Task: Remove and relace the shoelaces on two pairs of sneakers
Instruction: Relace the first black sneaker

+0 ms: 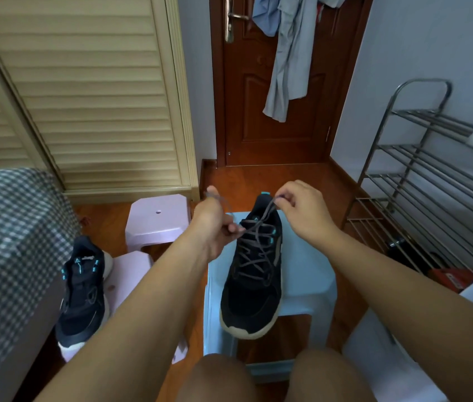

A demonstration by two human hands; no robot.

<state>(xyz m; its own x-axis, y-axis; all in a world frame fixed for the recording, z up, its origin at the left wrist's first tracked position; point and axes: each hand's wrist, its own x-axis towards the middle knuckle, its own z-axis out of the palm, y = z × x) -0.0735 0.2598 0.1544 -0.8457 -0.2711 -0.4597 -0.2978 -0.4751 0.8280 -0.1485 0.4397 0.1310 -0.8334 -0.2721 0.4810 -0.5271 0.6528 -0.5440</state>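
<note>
Louvred wardrobe doors (84, 91) fill the left wall; a brown wooden door (275, 111) stands ahead with grey clothing (287, 62) hung over it. A checked bed cover (6, 227) occupies the near left, and a metal shoe rack (426, 181) stands at the right wall. The floor (229, 181) is reddish wood.

A pale blue stool (310, 285) stands before the seated person's knees and carries one black sneaker (254, 285), toe toward the person, heel away. Its grey shoelace (254, 248) is crossed through most eyelets, with both ends leading up from the top of the tongue.

A second black sneaker (82, 291) rests on a pink stool (130, 271) to the left, beside the bed. Another pink stool (156, 219) stands behind it.

The left hand (215, 224) has its fingers curled round one lace end, just beside the shoe's collar. The right hand (302, 204) pinches the other end between thumb and fingertips above the heel.
</note>
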